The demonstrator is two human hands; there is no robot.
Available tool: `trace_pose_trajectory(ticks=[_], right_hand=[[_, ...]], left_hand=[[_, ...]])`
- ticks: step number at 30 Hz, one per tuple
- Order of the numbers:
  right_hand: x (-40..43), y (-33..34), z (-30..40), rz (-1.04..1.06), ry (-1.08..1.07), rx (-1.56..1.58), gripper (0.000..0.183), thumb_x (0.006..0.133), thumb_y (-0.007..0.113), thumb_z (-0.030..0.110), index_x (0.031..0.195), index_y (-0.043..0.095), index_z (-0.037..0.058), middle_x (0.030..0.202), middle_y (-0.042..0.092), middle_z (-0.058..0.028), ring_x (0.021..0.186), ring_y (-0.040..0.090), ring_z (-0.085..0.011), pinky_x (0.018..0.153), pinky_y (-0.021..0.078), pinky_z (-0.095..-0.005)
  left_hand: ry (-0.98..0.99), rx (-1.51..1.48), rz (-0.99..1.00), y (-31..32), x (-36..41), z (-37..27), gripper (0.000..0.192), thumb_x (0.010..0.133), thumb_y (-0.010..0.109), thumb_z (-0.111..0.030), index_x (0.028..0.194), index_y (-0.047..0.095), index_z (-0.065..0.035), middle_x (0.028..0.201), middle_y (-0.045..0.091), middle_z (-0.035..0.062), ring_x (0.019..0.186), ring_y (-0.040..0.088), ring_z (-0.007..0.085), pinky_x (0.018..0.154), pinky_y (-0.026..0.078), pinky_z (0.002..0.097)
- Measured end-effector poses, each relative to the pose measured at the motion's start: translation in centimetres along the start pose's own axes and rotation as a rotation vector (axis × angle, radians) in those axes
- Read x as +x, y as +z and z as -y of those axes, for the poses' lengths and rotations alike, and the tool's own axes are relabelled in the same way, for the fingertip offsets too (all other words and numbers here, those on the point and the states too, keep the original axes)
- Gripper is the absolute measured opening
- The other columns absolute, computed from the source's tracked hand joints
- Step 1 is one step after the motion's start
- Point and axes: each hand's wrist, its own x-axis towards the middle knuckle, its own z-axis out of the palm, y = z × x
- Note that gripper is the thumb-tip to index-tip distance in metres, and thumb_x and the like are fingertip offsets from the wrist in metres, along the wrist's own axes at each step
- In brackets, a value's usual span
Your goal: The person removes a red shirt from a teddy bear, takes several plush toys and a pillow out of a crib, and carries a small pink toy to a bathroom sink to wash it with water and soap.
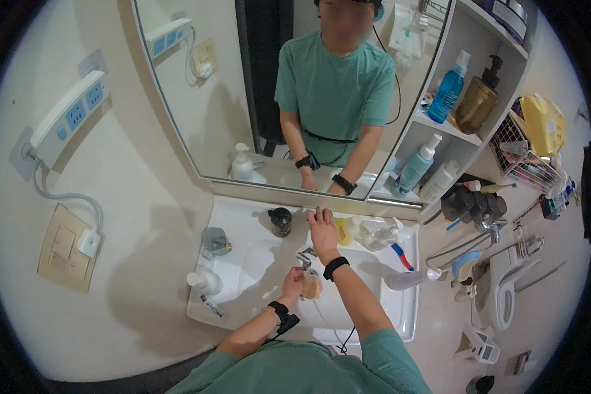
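At the middle of the white washbasin (261, 268), my left hand (292, 284) grips a small translucent, peach-tinted vessel, perhaps a cup (311, 287). It is just below the spout of the chrome faucet (306, 258). My right hand (323, 235) reaches to the back of the basin, above the faucet's base. Its fingers bend over that spot, and the hand hides whatever lies under it, so I cannot tell whether it holds the faucet handle. Each wrist wears a black band.
Left on the basin are a grey translucent cup (215, 242), white pump bottle (207, 282) and tube (213, 308). A dark jar (280, 221) stands behind. Rightward are a clear pump bottle (378, 238), red-blue toothbrush (403, 257) and lilac bottle (408, 280). A mirror (216, 103) hangs above.
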Motion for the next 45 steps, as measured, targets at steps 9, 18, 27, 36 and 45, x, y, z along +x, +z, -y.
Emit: trace_pose_trajectory(ticks=[9,18,27,36,45], right_hand=[[-0.3,1.4,-0.5,-0.01,-0.007,0.067,0.027,0.083,0.046,0.014,0.109,0.045,0.0091,0.124,0.045,-0.0196,0.115,0.042,-0.0384,0.1,0.0309,-0.0425],[0.0,0.8,0.1,0.092,-0.011,0.003,0.028,0.084,0.045,0.014,0.111,0.044,0.008,0.128,0.042,-0.0212,0.119,0.039,-0.0391,0.101,0.0305,-0.0428],[-0.3,0.7,0.2,0.0,0.01,0.04,0.023,0.081,0.048,0.014,0.103,0.046,0.0073,0.126,0.044,-0.0202,0.119,0.04,-0.0368,0.097,0.0359,-0.0409],[-4.1,-2.9,0.0,-0.07,0.065,0.376,0.049,0.079,0.044,-0.001,0.127,0.034,0.0023,0.137,0.027,-0.0216,0.125,0.028,-0.0387,0.106,0.0236,-0.0404],[-18.8,3.2,2.9,0.266,0.344,0.526,0.054,0.081,0.053,0.023,0.127,0.036,0.0005,0.137,0.027,-0.023,0.127,0.022,-0.0431,0.103,0.0203,-0.0541]], left_hand=[[0.063,-0.022,-0.044,0.5,0.6,1.4,0.029,0.077,0.045,0.011,0.1,0.051,-0.0058,0.083,0.053,-0.0009,0.078,0.05,0.01,0.07,0.042,0.0231],[0.029,-0.076,-0.044,0.1,0.9,2.9,0.025,0.079,0.05,0.001,0.103,0.052,-0.0068,0.086,0.06,0.0028,0.081,0.057,0.0138,0.074,0.044,0.0256],[0.02,-0.099,-0.052,0.4,0.4,2.0,0.024,0.08,0.052,-0.003,0.104,0.053,-0.0071,0.081,0.057,0.0018,0.076,0.054,0.0131,0.071,0.044,0.0265],[0.251,0.075,-0.203,0.2,0.7,2.9,0.016,0.08,0.052,-0.007,0.095,0.057,-0.0053,0.077,0.061,0.0104,0.072,0.058,0.0179,0.066,0.046,0.0314],[0.189,0.013,-0.383,1.2,0.6,2.6,0.019,0.087,0.054,-0.02,0.087,0.058,-0.0016,0.072,0.061,0.0119,0.067,0.057,0.019,0.062,0.045,0.0322]])
